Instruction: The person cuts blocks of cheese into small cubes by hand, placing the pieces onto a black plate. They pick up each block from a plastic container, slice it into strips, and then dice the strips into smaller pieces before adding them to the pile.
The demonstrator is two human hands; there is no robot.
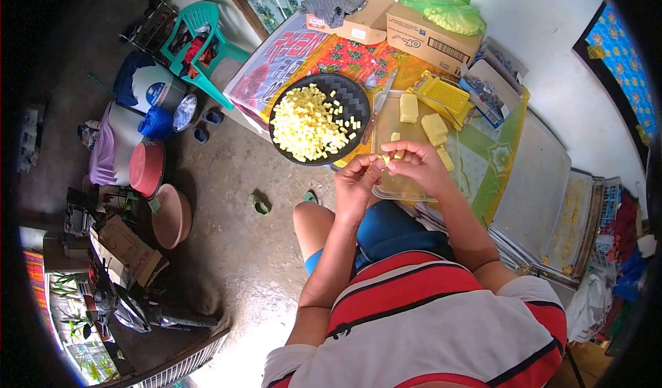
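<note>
My left hand and my right hand meet over a clear plastic tray. Both are closed in a pinch, fingertips nearly touching. A small pale yellow piece shows between the left fingertips. Another yellow piece sits at the right fingers, partly covered by them. Larger yellow blocks, cheese-like or butter-like, lie on the tray. Beyond my left hand, a round black tray carries a heap of small yellow cubes. A knife with a brown handle rests between the two trays.
At the table's back stand cardboard boxes and a green plastic bag. A yellow slotted rack lies beyond the blocks. Flat metal trays are on the right. A green chair and basins stand left.
</note>
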